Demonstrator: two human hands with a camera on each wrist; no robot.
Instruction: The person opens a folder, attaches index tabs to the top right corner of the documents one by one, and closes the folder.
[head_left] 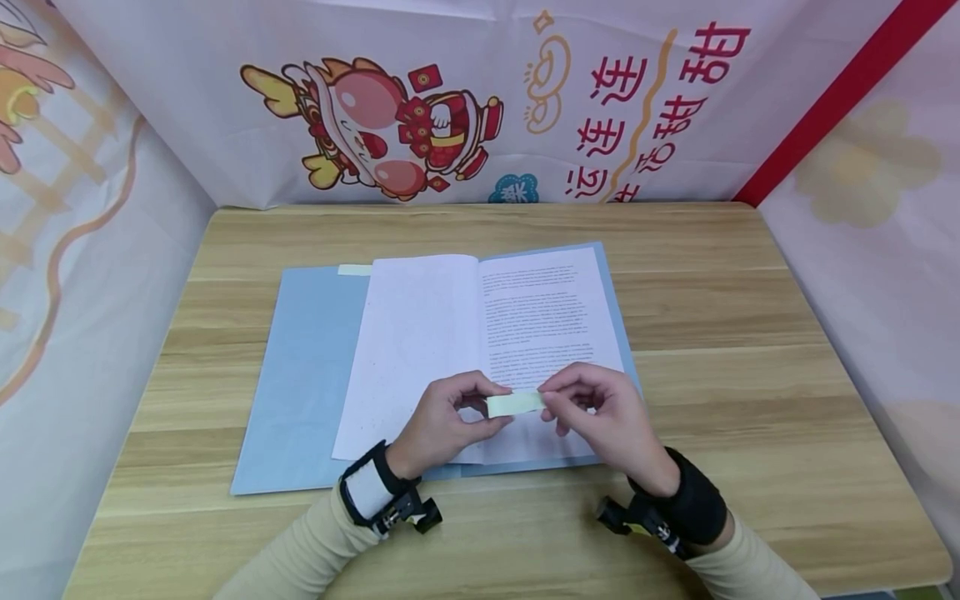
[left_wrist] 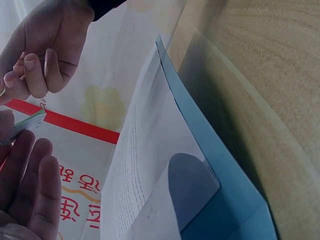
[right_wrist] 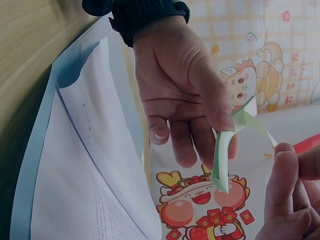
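Above the lower part of an open booklet, the two hands are close together, each one holding something. The left hand grips a small pad of pale green paper between its thumb and fingers. The right hand pinches the end of one thin strip, which curves away from this pad. Both are raised over the printed right page, near the fold. The booklet lies in a blue folder on the wooden counter; a pale tab sits at the folder's top edge.
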